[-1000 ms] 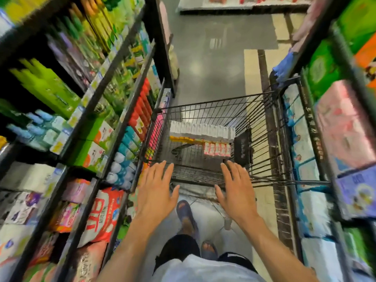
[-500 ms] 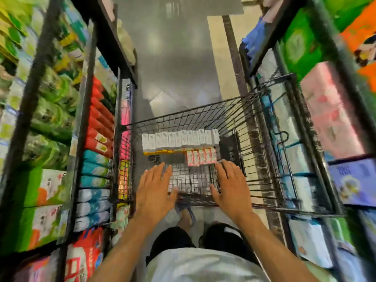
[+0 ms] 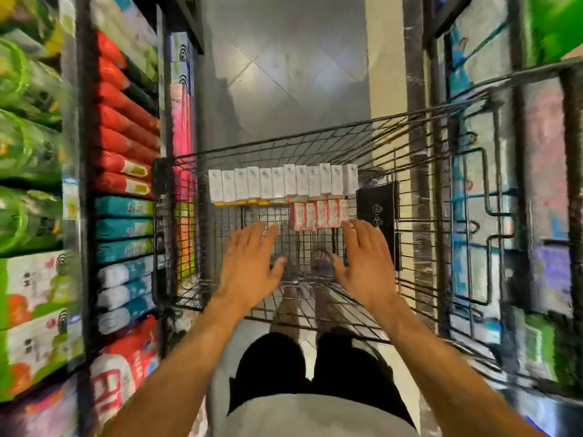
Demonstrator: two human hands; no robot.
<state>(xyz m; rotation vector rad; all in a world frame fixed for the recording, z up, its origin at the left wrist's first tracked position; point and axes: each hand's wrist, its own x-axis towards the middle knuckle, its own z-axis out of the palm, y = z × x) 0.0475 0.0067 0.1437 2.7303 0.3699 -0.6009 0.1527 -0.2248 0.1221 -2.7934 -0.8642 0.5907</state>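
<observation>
- Nearest: my dark shorts (image 3: 299, 364) and both forearms, which reach forward and slightly inward.
- Left hand (image 3: 249, 269): palm down, fingers (image 3: 252, 234) straight and spread, curled round nothing. The heel of the palm appears to press on the rear bar (image 3: 303, 280) of the cart (image 3: 315, 146); blur hides the exact contact.
- Right hand (image 3: 366, 266): the same posture, fingers (image 3: 359, 234) straight and fanned, palm apparently on the same bar.
- Key relation: the cart lies directly ahead of both hands. Its long axis runs away from me down the aisle, with the far end swung a little to the right. The hands sit either side of the centre line, neither nearer than the other, so I judge that an even forward push suits the next move.
- Cart load, beyond the fingertips: a row of white boxes (image 3: 284, 184) standing across the basket, red-and-pink packs (image 3: 320, 214) just in front of them, and a black pack (image 3: 377, 209) on the right.
- Flanks: the left shelf (image 3: 85, 184) stands just beside the cart's left wall, and the right shelf (image 3: 517, 184) is near the other. I judge drift to the left to be the main risk.
- Farthest: grey tiled floor (image 3: 284, 74) ahead.
</observation>
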